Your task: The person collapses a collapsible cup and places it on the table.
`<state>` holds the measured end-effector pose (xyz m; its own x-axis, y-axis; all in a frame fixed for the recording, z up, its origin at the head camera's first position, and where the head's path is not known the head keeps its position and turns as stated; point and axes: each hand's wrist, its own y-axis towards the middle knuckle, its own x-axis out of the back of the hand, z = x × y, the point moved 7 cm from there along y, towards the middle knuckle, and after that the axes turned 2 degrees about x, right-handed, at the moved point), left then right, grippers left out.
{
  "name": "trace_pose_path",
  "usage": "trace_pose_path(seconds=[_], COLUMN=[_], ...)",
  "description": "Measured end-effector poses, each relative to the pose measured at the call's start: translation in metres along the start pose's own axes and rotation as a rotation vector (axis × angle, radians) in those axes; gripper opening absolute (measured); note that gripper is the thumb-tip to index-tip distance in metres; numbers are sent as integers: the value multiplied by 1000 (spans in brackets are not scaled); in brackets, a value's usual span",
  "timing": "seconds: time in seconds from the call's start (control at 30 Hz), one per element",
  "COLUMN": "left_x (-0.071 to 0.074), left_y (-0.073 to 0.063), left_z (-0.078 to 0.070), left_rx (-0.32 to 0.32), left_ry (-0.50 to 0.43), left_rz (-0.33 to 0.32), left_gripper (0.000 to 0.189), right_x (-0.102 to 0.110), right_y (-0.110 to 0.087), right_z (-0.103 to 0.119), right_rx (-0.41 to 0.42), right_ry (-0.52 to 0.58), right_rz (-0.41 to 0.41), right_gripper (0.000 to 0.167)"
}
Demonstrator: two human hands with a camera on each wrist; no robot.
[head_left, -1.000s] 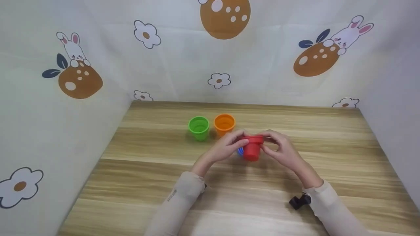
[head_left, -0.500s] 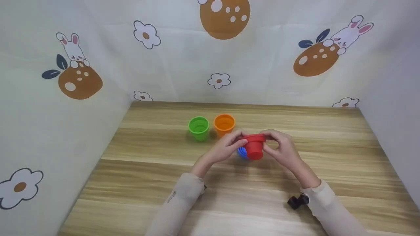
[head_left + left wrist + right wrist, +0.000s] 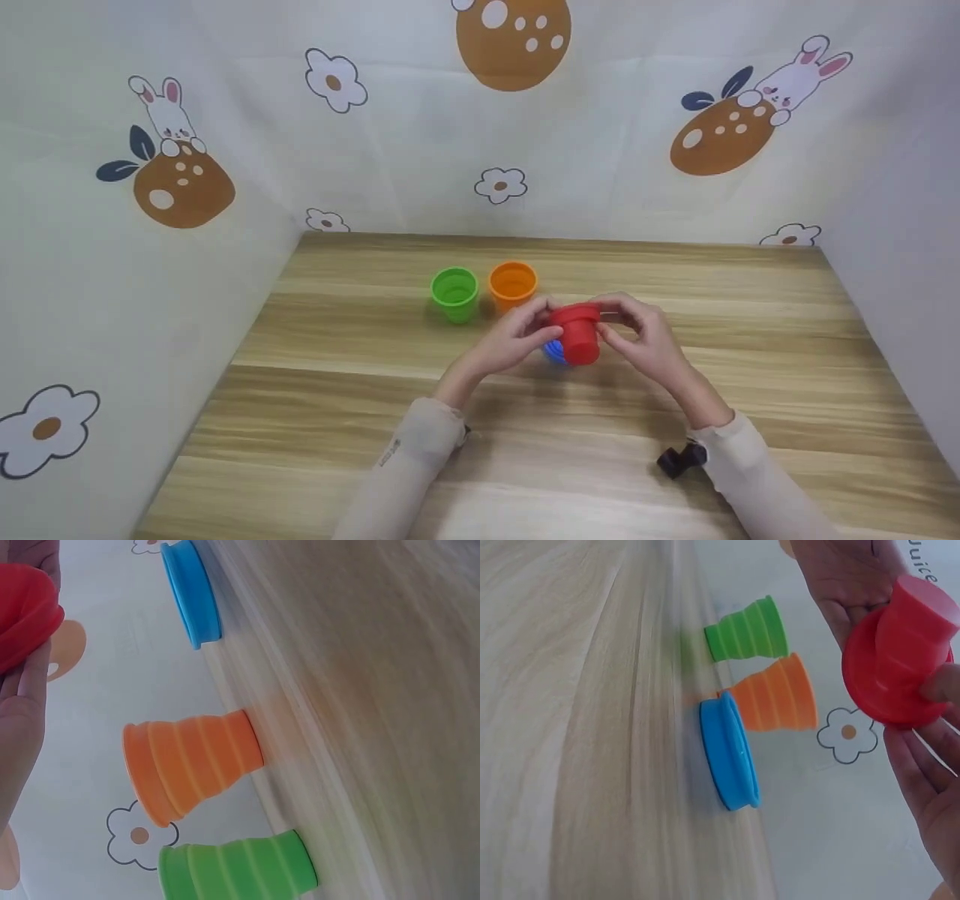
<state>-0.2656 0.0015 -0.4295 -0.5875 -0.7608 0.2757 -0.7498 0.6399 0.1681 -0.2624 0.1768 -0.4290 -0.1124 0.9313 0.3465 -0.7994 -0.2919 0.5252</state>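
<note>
Between both hands, raised above the table, is a red collapsible cup (image 3: 580, 339), partly unfolded, with a wide rim section and a narrower base tilted toward the head camera. The left hand (image 3: 517, 334) grips its left side, thumb on the front under the rim. On the other side, the right hand (image 3: 642, 334) holds the rim, fingers along the top and thumb against the narrower part. Below and behind it, a blue collapsed cup (image 3: 728, 752) lies flat on the table, mostly hidden by the red one in the head view.
An orange cup (image 3: 514, 283) and a green cup (image 3: 454, 294) stand upright and fully extended, side by side behind the hands. The wooden table (image 3: 337, 420) meets patterned cloth walls (image 3: 420, 135) at its back and sides. A black wrist mount (image 3: 681, 459) sticks out by the right sleeve.
The red cup has shifted slightly right and up, its base tilting a little, and both hands have adjusted their hold on it. The orange, green and blue cups have stayed put.
</note>
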Motion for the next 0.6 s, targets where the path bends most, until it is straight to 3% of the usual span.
trace_pose_path(seconds=[0.13,0.33,0.43,0.6], left_x=[3,7,7,6], left_y=[0,0,0,2], left_z=[2,3,2,5], left_rx=[0,-12,-19,-6], left_ry=[-20,-37,-51,-71], left_rz=[-19,-56,-64,-84], left_gripper=[28,29,30,28], right_x=[-3,-7,-8,-7], right_y=[-1,0,0,2], right_z=[-10,-17,-18,-19], right_rx=[-73,-129,-138,-199], right_ry=[150,272,284,190], right_rz=[62,98,72,-32], right_gripper=[41,42,40,35])
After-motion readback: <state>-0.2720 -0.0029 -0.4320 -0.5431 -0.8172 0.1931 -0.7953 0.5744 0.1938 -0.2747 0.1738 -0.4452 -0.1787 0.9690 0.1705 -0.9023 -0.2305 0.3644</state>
